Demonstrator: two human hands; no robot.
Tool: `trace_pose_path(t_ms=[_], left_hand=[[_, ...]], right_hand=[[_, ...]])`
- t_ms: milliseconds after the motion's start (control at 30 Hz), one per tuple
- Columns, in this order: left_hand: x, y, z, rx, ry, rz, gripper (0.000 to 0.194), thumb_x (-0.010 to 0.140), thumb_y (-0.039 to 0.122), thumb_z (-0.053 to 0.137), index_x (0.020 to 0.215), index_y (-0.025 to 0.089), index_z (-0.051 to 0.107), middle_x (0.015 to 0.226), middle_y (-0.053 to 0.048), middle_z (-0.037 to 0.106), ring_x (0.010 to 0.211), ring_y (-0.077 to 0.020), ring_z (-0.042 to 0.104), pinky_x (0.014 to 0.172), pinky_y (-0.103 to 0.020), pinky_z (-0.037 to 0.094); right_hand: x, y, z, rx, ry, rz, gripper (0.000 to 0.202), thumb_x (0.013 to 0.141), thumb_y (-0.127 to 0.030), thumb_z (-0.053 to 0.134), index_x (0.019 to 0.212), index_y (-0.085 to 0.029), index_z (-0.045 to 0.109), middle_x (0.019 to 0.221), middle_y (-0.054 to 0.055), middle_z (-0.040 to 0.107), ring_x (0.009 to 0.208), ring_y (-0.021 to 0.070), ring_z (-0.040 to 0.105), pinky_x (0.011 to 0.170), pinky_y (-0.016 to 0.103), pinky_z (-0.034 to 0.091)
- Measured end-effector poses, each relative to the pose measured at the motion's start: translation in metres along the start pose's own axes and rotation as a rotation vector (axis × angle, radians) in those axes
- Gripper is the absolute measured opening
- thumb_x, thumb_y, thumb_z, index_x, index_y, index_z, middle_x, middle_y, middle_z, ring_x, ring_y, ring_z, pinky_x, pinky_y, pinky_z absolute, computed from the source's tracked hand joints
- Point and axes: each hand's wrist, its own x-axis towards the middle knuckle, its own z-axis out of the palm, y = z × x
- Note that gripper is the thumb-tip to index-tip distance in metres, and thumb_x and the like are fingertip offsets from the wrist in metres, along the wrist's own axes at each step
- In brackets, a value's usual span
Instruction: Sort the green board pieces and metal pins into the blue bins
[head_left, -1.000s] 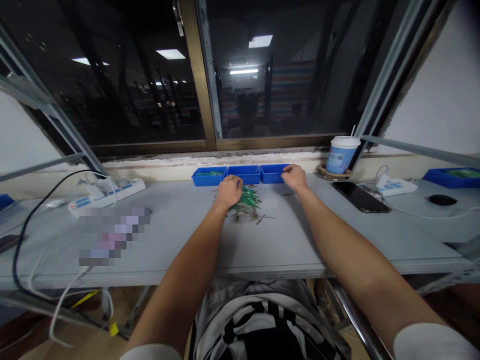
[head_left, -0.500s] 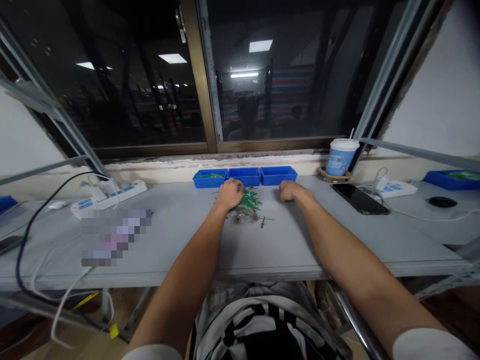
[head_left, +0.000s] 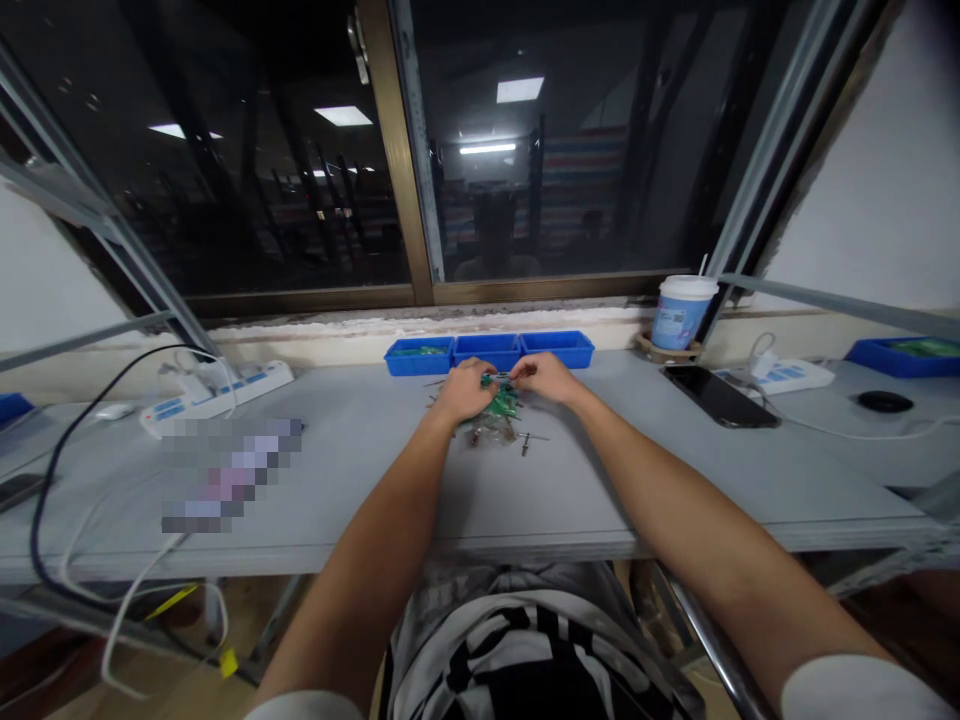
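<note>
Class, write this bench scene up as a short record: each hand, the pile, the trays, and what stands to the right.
Left hand: over the left side of the green pile; grip unclear
Right hand: at the pile's far right, fingers bent toward the left hand; grip unclear
Nearer side: clear plastic bag, thin metal pieces
Blue trays: three in a row; leftmost holds green items
Right: lidded cup, dark phone

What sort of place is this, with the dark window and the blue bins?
Probably a workshop or factory workstation. A long grey workbench holds three blue plastic bins lined up at its back, with a loose pile of small green and metallic-looking parts in front of them.
</note>
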Motion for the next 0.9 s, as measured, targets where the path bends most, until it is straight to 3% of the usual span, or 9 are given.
trace_pose_path(t_ms=[167, 433, 633, 767, 900], left_hand=[[-0.001, 0.006, -0.001, -0.076, -0.061, 0.101, 0.028, 0.082, 0.033, 0.054, 0.103, 0.019, 0.064, 0.104, -0.006, 0.068, 0.097, -0.0203, 0.061, 0.087, -0.031, 0.046], [0.001, 0.008, 0.0, -0.038, -0.059, 0.05, 0.03, 0.092, 0.032, 0.039, 0.093, 0.018, 0.065, 0.089, -0.007, 0.071, 0.079, -0.0176, 0.064, 0.074, -0.027, 0.045], [0.001, 0.008, 0.0, 0.08, -0.1, 0.104, 0.034, 0.094, 0.033, 0.035, 0.091, 0.018, 0.065, 0.091, -0.007, 0.07, 0.086, -0.0181, 0.063, 0.078, -0.027, 0.044], [0.0, 0.009, 0.0, 0.113, -0.109, 0.115, 0.036, 0.094, 0.034, 0.035, 0.092, 0.017, 0.066, 0.094, -0.009, 0.068, 0.092, -0.02, 0.061, 0.083, -0.031, 0.042], [0.0, 0.008, 0.002, 0.094, -0.045, 0.036, 0.035, 0.091, 0.041, 0.042, 0.111, 0.02, 0.061, 0.111, -0.009, 0.064, 0.106, -0.0232, 0.056, 0.089, -0.036, 0.04]], right_hand=[[-0.001, -0.007, 0.006, 0.129, 0.106, 0.003, 0.022, 0.057, -0.032, 0.073, 0.07, -0.015, 0.067, 0.068, 0.003, 0.067, 0.063, 0.0131, 0.057, 0.063, 0.027, 0.045], [-0.002, -0.011, 0.01, 0.037, 0.128, -0.049, 0.036, 0.069, -0.05, 0.063, 0.061, -0.015, 0.061, 0.057, 0.002, 0.06, 0.055, 0.0111, 0.051, 0.057, 0.026, 0.04], [-0.003, -0.011, 0.01, 0.214, 0.072, -0.049, 0.033, 0.061, -0.047, 0.068, 0.07, -0.016, 0.059, 0.058, -0.001, 0.059, 0.055, 0.0116, 0.052, 0.055, 0.025, 0.039], [-0.003, -0.009, 0.009, 0.18, 0.037, -0.07, 0.029, 0.061, -0.044, 0.068, 0.065, -0.016, 0.059, 0.054, -0.002, 0.056, 0.052, 0.0107, 0.048, 0.053, 0.025, 0.037], [-0.001, -0.006, 0.004, 0.008, 0.217, -0.073, 0.021, 0.065, -0.038, 0.064, 0.068, -0.016, 0.062, 0.064, 0.002, 0.063, 0.061, 0.0138, 0.054, 0.063, 0.028, 0.043]])
